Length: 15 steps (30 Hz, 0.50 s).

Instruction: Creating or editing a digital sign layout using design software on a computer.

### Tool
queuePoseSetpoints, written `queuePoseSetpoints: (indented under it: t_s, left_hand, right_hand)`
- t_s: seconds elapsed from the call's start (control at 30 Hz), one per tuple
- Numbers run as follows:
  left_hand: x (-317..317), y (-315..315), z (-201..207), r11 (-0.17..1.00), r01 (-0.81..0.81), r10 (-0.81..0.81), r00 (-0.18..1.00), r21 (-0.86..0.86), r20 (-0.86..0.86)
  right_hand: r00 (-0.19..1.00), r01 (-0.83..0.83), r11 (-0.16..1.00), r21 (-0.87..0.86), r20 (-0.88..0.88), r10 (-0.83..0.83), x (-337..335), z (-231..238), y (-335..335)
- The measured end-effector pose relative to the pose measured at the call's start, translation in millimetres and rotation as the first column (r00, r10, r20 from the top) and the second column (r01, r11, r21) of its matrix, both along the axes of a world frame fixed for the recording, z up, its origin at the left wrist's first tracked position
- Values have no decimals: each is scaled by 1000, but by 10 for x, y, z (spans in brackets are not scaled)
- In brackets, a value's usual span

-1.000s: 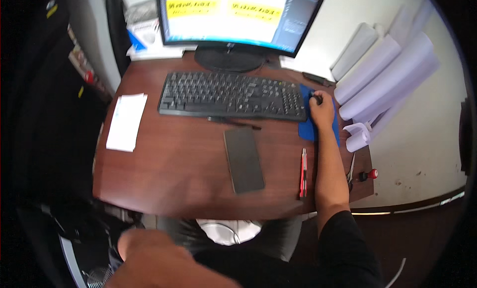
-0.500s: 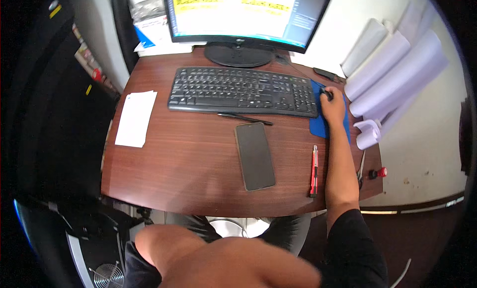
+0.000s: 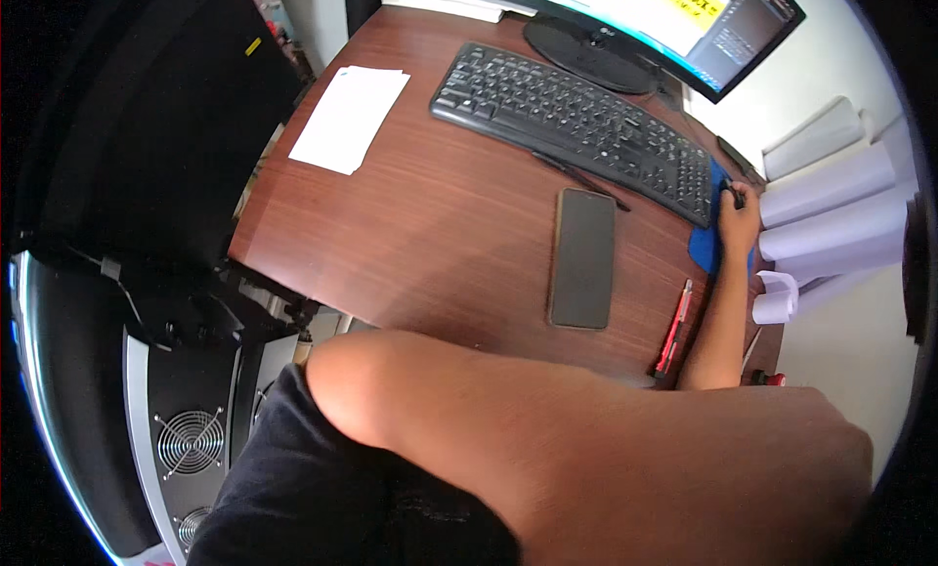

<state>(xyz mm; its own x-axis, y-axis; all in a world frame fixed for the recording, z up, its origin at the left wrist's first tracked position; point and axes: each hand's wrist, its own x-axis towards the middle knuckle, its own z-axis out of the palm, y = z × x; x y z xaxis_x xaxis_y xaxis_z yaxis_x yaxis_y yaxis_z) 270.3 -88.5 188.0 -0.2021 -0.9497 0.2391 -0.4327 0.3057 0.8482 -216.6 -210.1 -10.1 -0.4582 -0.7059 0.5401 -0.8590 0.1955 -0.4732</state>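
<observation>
My right hand (image 3: pixel 741 222) is closed over a black computer mouse (image 3: pixel 734 194) on a blue mouse pad (image 3: pixel 702 251). Just left of it lies a black keyboard (image 3: pixel 576 117). My left forearm (image 3: pixel 528 410) stretches across the lower part of the head view, very close to the camera, and covers the desk's front edge. At its right end the back of my left hand (image 3: pixel 816 449) shows only in part, its fingers hidden. Between the arm and the keyboard are a dark smartphone (image 3: pixel 582 259), a black pen (image 3: pixel 578 181) and a red box cutter (image 3: pixel 673 329).
White papers (image 3: pixel 350 120) lie on the left of the brown desk (image 3: pixel 445 229). A lit monitor (image 3: pixel 674 24) stands at the back. Large paper rolls (image 3: pixel 831 200) lean at the right. A red-handled stamp (image 3: pixel 772 378) sits by the right edge. A computer case (image 3: pixel 191 444) stands lower left.
The view has swung, so the desk things appear tilted and shifted right. My left forearm has risen and extended rightward, covering the desk's front edge. My right hand stays on the mouse.
</observation>
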Motion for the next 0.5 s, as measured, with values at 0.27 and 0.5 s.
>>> queuePoseSetpoints:
  t_s: [0.27,0.5]
  left_hand:
    - [352,-379,105,975,-40,59,995,-218,79]
    - [393,-495,-27,942,156,-143,988,-296,64]
  right_hand:
    - [999,-31,999,-35,14,31,166,-39,29]
    - [1000,17,998,-63,-17,-18,408,-7,-165]
